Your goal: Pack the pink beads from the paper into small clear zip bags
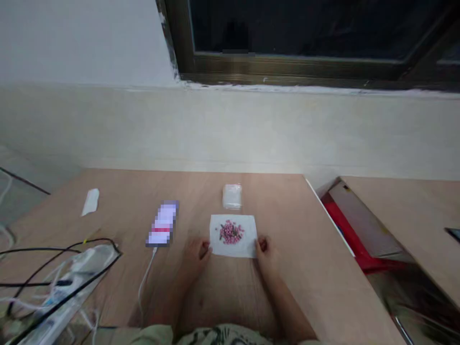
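A white rectangular sheet (217,245) with a cluster of pink flowers in its middle is in front of me on the wooden table; whether it is paper or cloth I cannot tell. My left hand (197,255) is closed in a pinch at its lower left edge. On the opposite side, my right hand (265,250) pinches the right edge, fingers curled. The sheet looks flat and stretched between both hands. Just behind it lies a small clear packet (232,196) with something white inside.
Left of the sheet lies a phone (162,224), its screen blurred out, with a white cable (145,278) attached. A white scrap (90,201) sits farther left. Tangled cables cover a power strip (68,287) at the near left. Right of the table, a gap holds a red item (354,239).
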A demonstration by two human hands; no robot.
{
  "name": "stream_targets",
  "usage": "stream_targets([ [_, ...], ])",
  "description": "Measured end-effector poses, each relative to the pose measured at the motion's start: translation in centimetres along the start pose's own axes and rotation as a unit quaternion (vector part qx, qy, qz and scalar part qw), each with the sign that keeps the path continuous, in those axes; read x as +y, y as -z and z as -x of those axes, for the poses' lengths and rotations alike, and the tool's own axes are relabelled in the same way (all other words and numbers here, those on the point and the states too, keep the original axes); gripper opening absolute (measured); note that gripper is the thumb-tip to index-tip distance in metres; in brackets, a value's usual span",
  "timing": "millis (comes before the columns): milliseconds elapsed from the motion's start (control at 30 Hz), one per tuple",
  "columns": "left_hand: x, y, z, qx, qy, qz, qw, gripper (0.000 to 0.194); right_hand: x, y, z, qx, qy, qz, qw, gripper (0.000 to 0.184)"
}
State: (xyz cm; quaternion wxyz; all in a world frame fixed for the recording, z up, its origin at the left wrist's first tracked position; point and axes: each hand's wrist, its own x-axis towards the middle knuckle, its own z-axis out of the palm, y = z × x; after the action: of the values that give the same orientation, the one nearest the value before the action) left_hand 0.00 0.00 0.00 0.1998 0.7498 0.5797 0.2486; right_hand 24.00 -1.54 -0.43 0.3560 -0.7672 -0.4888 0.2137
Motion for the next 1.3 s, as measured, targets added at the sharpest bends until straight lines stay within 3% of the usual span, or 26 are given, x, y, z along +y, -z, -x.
stream_targets([
  [1300,0.47,0.61,0.1,0.018,0.009,0.016,1.0,0.011,0.37,-0.19,0.25,0.004,0.02,-0.023,1.0,0.024],
])
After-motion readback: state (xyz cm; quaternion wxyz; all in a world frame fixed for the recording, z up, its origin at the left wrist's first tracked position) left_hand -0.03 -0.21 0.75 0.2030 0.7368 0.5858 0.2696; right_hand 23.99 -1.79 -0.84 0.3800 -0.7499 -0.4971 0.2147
